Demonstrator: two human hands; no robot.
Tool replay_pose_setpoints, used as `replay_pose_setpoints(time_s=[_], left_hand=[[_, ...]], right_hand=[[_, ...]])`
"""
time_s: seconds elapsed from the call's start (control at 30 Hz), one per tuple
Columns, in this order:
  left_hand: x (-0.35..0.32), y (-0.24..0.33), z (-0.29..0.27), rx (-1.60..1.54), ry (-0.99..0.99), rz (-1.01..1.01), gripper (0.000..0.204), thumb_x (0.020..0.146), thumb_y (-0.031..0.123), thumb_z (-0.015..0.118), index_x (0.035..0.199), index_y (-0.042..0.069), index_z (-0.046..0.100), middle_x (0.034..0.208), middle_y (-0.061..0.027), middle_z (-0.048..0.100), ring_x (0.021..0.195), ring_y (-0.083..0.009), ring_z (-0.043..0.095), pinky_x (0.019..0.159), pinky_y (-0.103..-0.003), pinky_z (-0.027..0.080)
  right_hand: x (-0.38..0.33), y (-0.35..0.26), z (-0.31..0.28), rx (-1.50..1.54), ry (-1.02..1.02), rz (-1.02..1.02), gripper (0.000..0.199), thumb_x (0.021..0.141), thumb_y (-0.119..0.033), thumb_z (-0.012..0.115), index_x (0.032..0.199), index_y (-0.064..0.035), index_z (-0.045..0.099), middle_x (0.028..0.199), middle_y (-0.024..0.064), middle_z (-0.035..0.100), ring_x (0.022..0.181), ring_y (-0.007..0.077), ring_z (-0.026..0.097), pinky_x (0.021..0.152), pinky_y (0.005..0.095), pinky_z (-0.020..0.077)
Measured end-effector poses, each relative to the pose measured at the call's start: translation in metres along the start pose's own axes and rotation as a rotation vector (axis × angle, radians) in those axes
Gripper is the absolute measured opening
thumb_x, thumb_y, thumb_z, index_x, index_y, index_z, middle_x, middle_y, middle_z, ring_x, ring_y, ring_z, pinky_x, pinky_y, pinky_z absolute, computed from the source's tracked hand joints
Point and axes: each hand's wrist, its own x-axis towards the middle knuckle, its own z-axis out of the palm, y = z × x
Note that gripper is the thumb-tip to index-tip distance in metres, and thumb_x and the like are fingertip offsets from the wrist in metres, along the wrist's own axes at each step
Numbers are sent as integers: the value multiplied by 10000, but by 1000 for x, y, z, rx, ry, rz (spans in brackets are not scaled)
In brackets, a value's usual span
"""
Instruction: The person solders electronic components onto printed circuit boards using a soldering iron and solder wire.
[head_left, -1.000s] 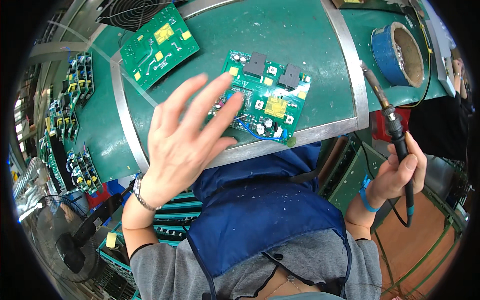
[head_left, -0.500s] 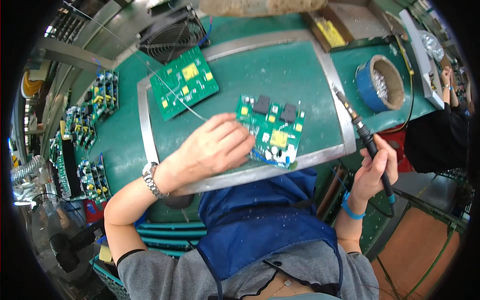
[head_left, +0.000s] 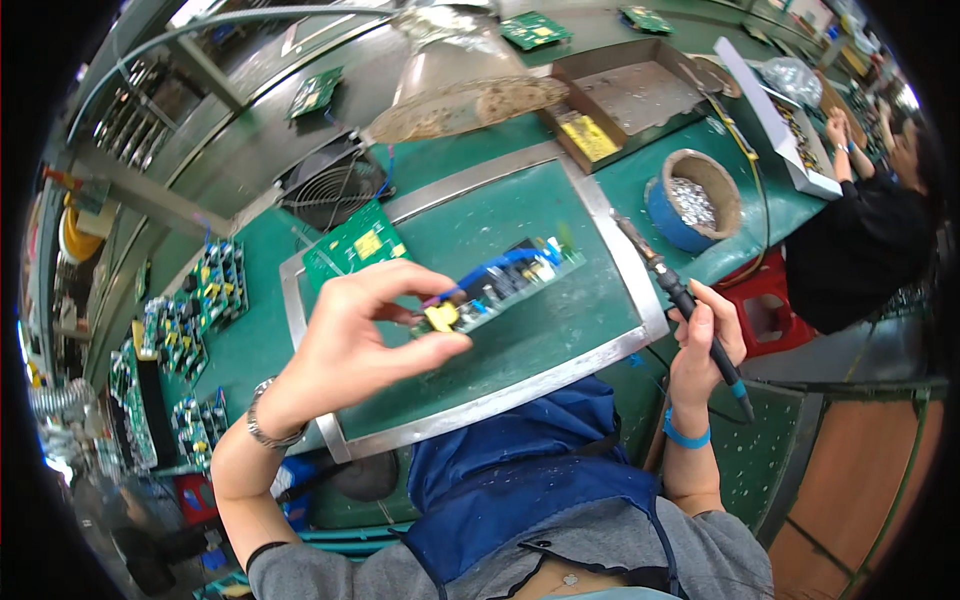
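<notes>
My left hand (head_left: 355, 340) pinches one end of a green circuit board (head_left: 505, 280) and holds it tilted on edge above the green mat, its components and a blue wire facing me. My right hand (head_left: 705, 345) grips a soldering iron (head_left: 680, 295) by its black handle, tip pointing up and left toward the metal frame (head_left: 620, 260) around the mat. The iron's tip is apart from the board. A second green circuit board (head_left: 355, 248) lies flat at the mat's far left corner.
A blue tub with silvery bits (head_left: 695, 205) stands to the right. A fan (head_left: 335, 180) and a fume hood (head_left: 460, 75) sit behind the mat. Racks of circuit boards (head_left: 185, 320) line the left. Another person in black (head_left: 870, 230) works at far right beside a cardboard tray (head_left: 630, 95).
My left hand went from resting flat on the board to lifting it off the mat and tilting it on edge. The right hand kept the soldering iron at the frame's right side.
</notes>
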Motion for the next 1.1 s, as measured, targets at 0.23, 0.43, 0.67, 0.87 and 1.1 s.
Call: replay_pose_setpoints(time_s=[0.23,0.43,0.67,0.87,1.1], left_hand=[[33,-13,6,-687,-84,-293,336,937,251,638,1136,-20,656,1053,-40,682,950,-80,609,885,-271,483],[73,-16,23,-984,-151,-369,358,974,344,571,1158,45,643,1095,-48,684,987,-124,646,928,-313,506],[101,3,35,-944,-117,-362,403,987,373,538,1211,47,614,1127,-47,680,1007,-130,645,913,-343,522],[138,42,34,-901,-131,-255,376,993,368,528,1224,83,606,1089,-25,683,979,-120,649,887,-296,536],[188,59,50,-1006,-206,-224,321,965,288,598,1192,62,596,1126,-70,665,1041,-160,633,966,-343,512]], right_hand=[[23,5,-11,90,95,-63,179,939,-142,575,1038,6,550,769,43,579,591,66,524,594,215,482],[22,7,-21,60,123,-25,250,965,-232,557,1072,-6,560,799,50,594,610,42,519,493,170,363],[18,21,-12,143,144,60,196,959,-166,580,1089,-21,559,847,47,607,689,52,547,552,183,410],[18,30,5,314,82,171,239,948,-190,619,1098,-15,556,857,58,630,659,33,518,554,185,419],[17,47,21,429,57,198,218,964,-191,582,1067,-1,555,799,72,624,555,33,492,505,180,413]])
